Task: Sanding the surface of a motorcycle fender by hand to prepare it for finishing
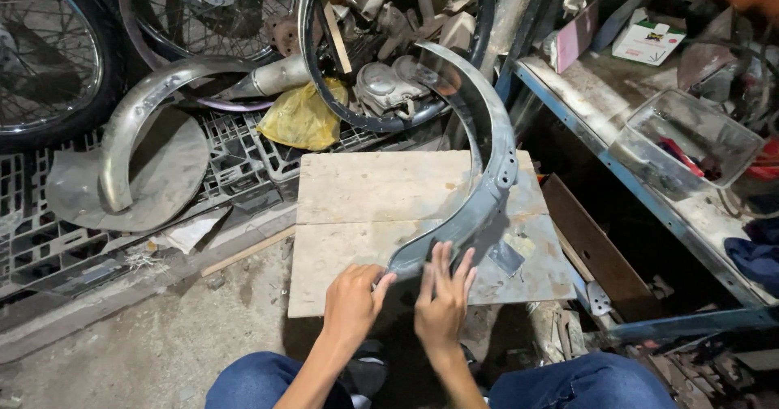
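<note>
Upper left of the frame: spoked wheels (pixel 49 52) lean over a black plastic grid (pixel 32 230). A second, dull fender (pixel 134 129) lies there on a round metal sheet (pixel 174 174), with a yellow bag (pixel 302 118) to its right.

Centre: a wooden board (pixel 357 206) serves as the surface. On it stands a grey curved fender (pixel 487 165), arching from the upper centre down to the lower centre, its near end resting on the board.

Progress, as judged: the fender is positioned and steadied; the metal is bare and unevenly dull, so any surface work appears early, with most of its length untouched.

Left hand (pixel 353 299): lower centre, forearm rising from the knee, fingers curled and clenched on the fender's near end. Right hand (pixel 442 295): just beside it, fingers spread and released, lying flat against the fender's near end, grasping nothing.

Right of the frame: a blue-edged bench (pixel 568 121) carries a clear tray (pixel 690 145) and a small box (pixel 647 42).
</note>
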